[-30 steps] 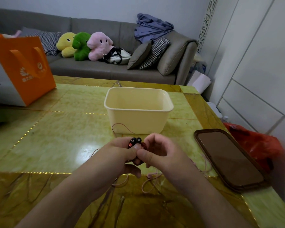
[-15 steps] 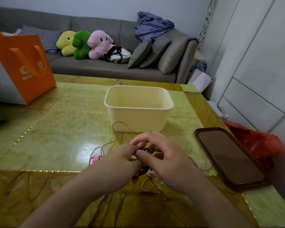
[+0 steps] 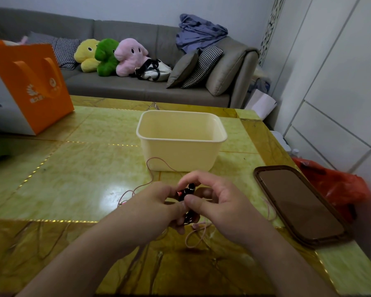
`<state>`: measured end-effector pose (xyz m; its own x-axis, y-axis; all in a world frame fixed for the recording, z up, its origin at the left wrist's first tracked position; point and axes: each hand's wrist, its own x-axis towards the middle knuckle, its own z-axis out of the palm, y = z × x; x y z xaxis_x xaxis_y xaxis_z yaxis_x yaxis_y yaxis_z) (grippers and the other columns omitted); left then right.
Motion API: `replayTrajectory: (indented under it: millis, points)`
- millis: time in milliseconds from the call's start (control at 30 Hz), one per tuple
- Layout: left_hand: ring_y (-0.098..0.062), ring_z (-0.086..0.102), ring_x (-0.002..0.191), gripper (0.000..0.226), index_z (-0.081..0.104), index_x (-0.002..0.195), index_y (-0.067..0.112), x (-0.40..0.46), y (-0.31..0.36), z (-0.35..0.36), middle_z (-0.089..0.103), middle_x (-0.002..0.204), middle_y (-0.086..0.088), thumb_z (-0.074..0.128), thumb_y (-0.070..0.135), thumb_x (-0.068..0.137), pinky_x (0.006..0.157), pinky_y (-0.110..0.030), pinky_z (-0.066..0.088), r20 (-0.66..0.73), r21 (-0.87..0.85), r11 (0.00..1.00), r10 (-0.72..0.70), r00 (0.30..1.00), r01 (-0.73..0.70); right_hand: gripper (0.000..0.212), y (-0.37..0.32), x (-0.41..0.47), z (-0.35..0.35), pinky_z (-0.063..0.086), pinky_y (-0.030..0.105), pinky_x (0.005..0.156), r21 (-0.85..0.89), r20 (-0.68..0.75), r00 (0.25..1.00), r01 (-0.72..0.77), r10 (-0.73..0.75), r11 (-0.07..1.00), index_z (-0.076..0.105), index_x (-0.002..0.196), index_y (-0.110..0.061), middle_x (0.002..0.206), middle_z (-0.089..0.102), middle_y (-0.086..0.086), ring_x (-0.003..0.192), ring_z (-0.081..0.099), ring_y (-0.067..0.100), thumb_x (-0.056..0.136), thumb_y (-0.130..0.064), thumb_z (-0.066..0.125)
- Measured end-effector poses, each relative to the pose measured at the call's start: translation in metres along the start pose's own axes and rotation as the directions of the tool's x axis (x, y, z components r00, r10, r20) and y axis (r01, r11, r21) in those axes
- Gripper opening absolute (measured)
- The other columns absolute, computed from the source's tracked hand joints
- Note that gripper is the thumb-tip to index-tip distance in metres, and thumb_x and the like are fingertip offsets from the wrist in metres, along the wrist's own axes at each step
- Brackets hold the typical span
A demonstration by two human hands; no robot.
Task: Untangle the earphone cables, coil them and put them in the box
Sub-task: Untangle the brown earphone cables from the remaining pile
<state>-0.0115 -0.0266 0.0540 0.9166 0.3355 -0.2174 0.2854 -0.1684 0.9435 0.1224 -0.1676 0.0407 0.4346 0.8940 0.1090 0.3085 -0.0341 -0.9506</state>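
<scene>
Black earphones (image 3: 185,192) sat pinched between the left hand (image 3: 152,202) and right hand (image 3: 219,202), at six o'clock from the box (image 3: 181,155). Pink cable (image 3: 156,166) trailed over the counter (image 3: 73,172); pulling hard could tighten its knots.

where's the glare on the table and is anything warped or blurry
Head view: a white glare patch on the table, just left of the left hand; wide-angle bending curves the cabinet lines at right and the tray edge; the black earphones between the fingers look soft, detail hard to read.
</scene>
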Motion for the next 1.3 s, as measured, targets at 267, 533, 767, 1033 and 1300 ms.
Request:
replayTrajectory:
  millis: [267,533,767,1033,1300]
  points:
    - [-0.013,0.069,0.071,0.020,0.077,0.099,0.012,0.000,0.003,0.003,0.074,0.072,0.007,0.058,0.012,0.106,0.071,-0.026,0.056,-0.014,0.009,1.000,-0.012,1.000,0.012,0.004,0.004,0.003,0.001,0.060,0.065,0.065,-0.009,-0.072,0.997,-0.024,0.023,1.000,0.065,0.098,-0.026,0.089,0.072,0.012,0.080,0.069,0.044,0.098,-0.022,0.065]
    - [-0.022,0.078,0.083,0.018,0.078,0.102,0.004,0.002,0.001,0.003,0.068,0.072,-0.006,0.061,0.006,0.104,0.090,-0.040,0.064,-0.105,-0.182,0.982,-0.065,0.992,0.045,0.014,0.002,0.001,-0.007,0.063,0.044,0.086,0.004,-0.018,0.999,-0.031,0.031,1.000,0.066,0.109,-0.022,0.104,0.073,0.007,0.093,0.076,0.021,0.099,-0.012,0.069]
    - [-0.021,0.074,0.076,0.016,0.078,0.104,0.004,-0.001,0.005,0.001,0.067,0.071,-0.009,0.061,0.006,0.104,0.083,-0.034,0.065,-0.087,-0.214,0.975,-0.083,0.993,0.063,0.024,0.003,0.000,0.001,0.063,0.063,0.080,0.037,-0.057,0.998,-0.034,0.036,0.999,0.066,0.107,-0.023,0.100,0.075,0.007,0.091,0.076,0.031,0.089,-0.010,0.076]
    - [-0.021,0.079,0.080,0.008,0.078,0.099,0.012,-0.003,0.009,0.003,0.080,0.079,-0.010,0.070,0.014,0.099,0.092,-0.039,0.063,-0.165,-0.122,0.992,-0.026,0.986,0.006,0.024,0.000,0.002,0.005,0.061,0.047,0.072,0.104,-0.127,0.988,-0.070,0.083,0.992,0.064,0.104,-0.013,0.088,0.076,0.011,0.077,0.071,0.023,0.085,0.000,0.070]
    - [-0.014,0.079,0.078,0.011,0.079,0.095,0.021,-0.002,0.007,0.008,0.079,0.083,0.002,0.075,0.011,0.094,0.086,-0.045,0.062,-0.295,0.073,0.990,0.136,0.946,-0.119,0.035,-0.006,-0.001,0.010,0.057,0.023,0.068,0.016,-0.153,0.987,-0.049,0.051,0.999,0.067,0.115,-0.018,0.084,0.077,0.003,0.077,0.078,0.015,0.092,0.008,0.064]
